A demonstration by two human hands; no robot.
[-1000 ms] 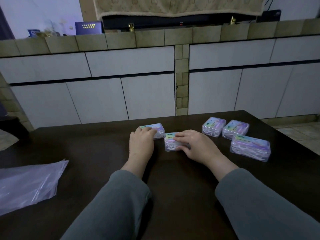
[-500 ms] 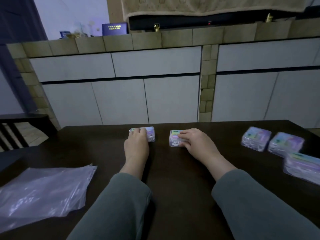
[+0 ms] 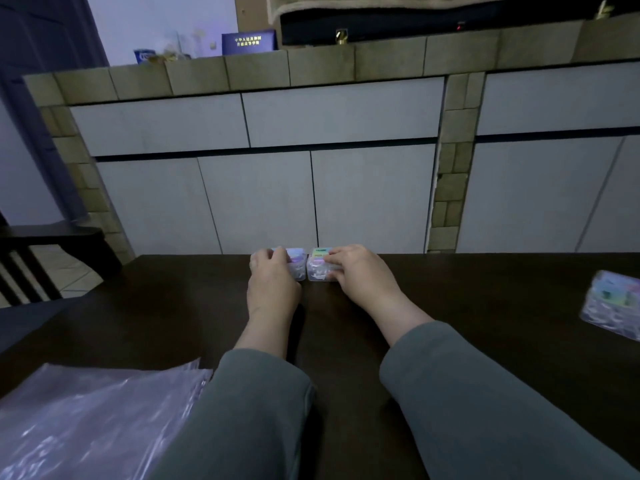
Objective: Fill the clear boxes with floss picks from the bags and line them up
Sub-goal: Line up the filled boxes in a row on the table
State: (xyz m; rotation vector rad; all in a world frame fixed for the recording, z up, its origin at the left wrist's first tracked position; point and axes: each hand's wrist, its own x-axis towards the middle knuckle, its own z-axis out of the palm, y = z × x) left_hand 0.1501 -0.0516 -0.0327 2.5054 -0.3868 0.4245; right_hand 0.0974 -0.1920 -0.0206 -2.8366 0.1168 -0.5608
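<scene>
Two clear boxes sit side by side near the bench's (image 3: pixel 485 306) far edge, nearly touching: the left hand (image 3: pixel 273 282) curls its fingers over the left box (image 3: pixel 296 268), and the right hand (image 3: pixel 363 271) pinches the right box (image 3: pixel 317 268) by its top and side. Packed with floss picks, they look light, rigid and slick, so gripping the side walls seems safest. Little room remains beyond them; a third box (image 3: pixel 611 306) lies well apart to the right, and empty bags (image 3: pixel 86 420) lie near left.
</scene>
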